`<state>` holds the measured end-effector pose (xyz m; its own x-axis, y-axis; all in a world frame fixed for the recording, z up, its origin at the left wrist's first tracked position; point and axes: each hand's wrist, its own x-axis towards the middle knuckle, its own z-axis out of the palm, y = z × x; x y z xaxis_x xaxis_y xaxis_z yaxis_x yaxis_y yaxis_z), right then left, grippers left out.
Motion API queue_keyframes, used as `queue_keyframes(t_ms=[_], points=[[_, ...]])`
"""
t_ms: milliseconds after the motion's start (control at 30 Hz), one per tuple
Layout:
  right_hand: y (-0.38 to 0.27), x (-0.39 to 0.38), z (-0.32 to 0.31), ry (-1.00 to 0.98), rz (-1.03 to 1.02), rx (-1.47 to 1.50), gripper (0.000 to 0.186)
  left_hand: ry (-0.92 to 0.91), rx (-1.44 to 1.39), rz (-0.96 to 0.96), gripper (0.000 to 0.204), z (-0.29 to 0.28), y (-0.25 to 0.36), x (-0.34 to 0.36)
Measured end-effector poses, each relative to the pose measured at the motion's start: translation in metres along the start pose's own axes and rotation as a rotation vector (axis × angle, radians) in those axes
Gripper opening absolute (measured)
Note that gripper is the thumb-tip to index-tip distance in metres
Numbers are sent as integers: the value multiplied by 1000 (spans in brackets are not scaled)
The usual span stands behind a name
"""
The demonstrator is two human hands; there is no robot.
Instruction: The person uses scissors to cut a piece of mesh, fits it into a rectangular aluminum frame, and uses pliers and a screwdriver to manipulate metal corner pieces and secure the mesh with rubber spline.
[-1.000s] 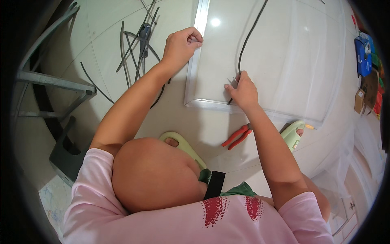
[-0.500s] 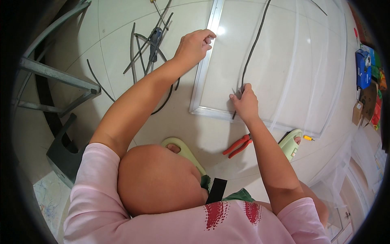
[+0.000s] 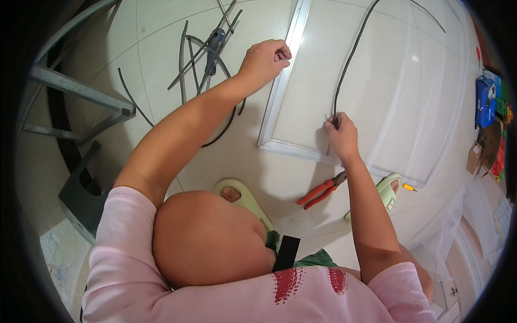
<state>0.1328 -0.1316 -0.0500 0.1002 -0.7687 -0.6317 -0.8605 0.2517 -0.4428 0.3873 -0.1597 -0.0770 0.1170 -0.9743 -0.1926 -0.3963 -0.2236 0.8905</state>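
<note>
A long black rubber strip (image 3: 353, 51) runs down over the white mesh (image 3: 398, 107). My right hand (image 3: 343, 139) is closed around its lower part, and a short end hangs below the fingers. The mesh lies across a silver metal frame (image 3: 276, 102) on the floor. At the frame's left rail is my left hand (image 3: 264, 62), fingers curled in; whatever they may hold is hidden. Red-handled pliers (image 3: 322, 194) lie below the frame, near my right forearm. Left of my left hand, several cut black strips (image 3: 184, 64) cross over a dark-handled screwdriver (image 3: 215, 51).
A metal ladder (image 3: 81, 90) and a dark plastic stool (image 3: 81, 194) stand at the left. A small yellow-handled tool (image 3: 409, 187) lies by my right slipper (image 3: 389, 191). Boxes, one a blue box (image 3: 485, 99), line the right edge. One loose black strip (image 3: 131, 97) lies near the ladder.
The whole view has shifted slightly, so the floor things sit further right. My right hand still grips the black strip, its fingers turned more inward. My left hand has slid slightly down along the rail.
</note>
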Motion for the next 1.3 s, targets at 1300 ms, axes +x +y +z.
queue_keyframes(t_ms=[1300], points=[[61,0,-53,372,32,369,18,109,339,-110,45,17,7,-32]])
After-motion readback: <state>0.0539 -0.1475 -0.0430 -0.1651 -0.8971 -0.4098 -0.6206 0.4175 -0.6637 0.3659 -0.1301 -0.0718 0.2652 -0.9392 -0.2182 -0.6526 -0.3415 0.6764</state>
